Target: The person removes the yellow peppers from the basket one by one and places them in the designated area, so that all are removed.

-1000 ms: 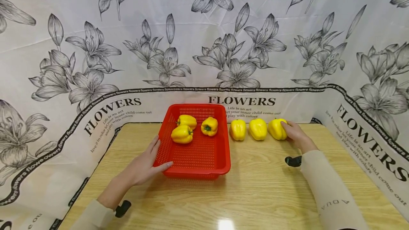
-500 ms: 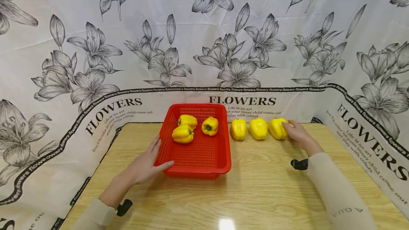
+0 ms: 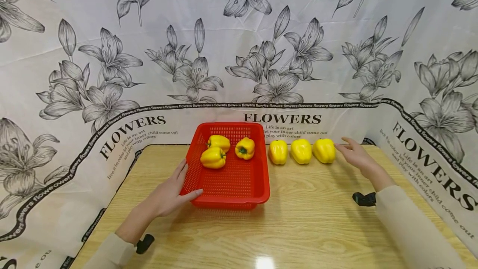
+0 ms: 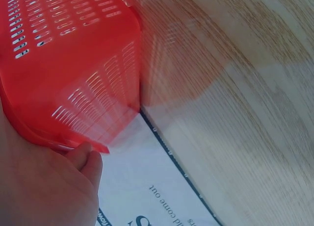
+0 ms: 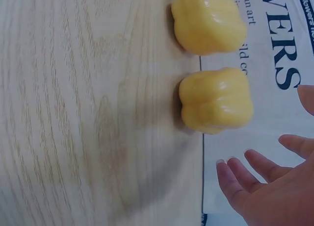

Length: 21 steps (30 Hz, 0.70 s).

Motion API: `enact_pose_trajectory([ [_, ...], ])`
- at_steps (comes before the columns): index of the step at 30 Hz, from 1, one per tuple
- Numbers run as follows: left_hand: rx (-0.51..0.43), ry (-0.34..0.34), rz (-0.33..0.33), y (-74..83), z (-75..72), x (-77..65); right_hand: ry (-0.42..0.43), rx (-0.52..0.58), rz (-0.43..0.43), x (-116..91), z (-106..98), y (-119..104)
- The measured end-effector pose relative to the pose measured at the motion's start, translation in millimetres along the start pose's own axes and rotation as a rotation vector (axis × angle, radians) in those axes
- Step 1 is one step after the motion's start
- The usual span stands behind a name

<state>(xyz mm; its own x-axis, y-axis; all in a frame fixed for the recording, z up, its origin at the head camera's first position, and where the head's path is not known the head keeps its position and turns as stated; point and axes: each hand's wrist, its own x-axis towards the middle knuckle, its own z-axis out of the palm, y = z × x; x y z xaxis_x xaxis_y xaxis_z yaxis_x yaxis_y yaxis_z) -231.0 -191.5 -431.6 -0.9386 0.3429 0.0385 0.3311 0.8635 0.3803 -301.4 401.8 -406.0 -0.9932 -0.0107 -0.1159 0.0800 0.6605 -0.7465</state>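
Note:
A red plastic basket [image 3: 239,199] with slotted walls holds three yellow bell peppers [image 3: 213,157] toward its back. My left hand [image 3: 168,196] grips its left front corner, thumb over the front rim and fingers along the left side. In the left wrist view, the curled fingers [image 4: 91,167] lie at the basket's rim. Right of the basket, three more yellow bell peppers stand in a row: the nearest pepper [image 3: 278,152], the middle pepper [image 3: 301,151] and the end pepper [image 3: 324,150]. Beside the end pepper, my right hand [image 3: 356,159] holds nothing, its fingers spread apart in the right wrist view.
The wooden table [image 3: 298,227] carries the basket and the pepper row. A white flower-printed cloth [image 3: 209,74] hangs behind and on both sides, right up to the table's back edge. Dark devices [image 3: 364,199] sit at both wrists.
My right hand has let go of the end pepper and drawn back to the right, its fingers opening. The pepper stays in the row. The left hand and basket have not moved.

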Motion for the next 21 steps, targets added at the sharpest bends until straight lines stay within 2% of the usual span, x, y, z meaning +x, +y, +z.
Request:
enact_pose_trajectory([
  [7, -0.003, -0.002, 0.001, 0.2, -0.5, -0.5, -0.002, -0.039, -0.052, -14, -1, -14],
  [21, -0.008, -0.009, -0.004, -1.3, -0.8, 0.2, -0.016, -0.068, -0.126, -34, 12, -52],
])
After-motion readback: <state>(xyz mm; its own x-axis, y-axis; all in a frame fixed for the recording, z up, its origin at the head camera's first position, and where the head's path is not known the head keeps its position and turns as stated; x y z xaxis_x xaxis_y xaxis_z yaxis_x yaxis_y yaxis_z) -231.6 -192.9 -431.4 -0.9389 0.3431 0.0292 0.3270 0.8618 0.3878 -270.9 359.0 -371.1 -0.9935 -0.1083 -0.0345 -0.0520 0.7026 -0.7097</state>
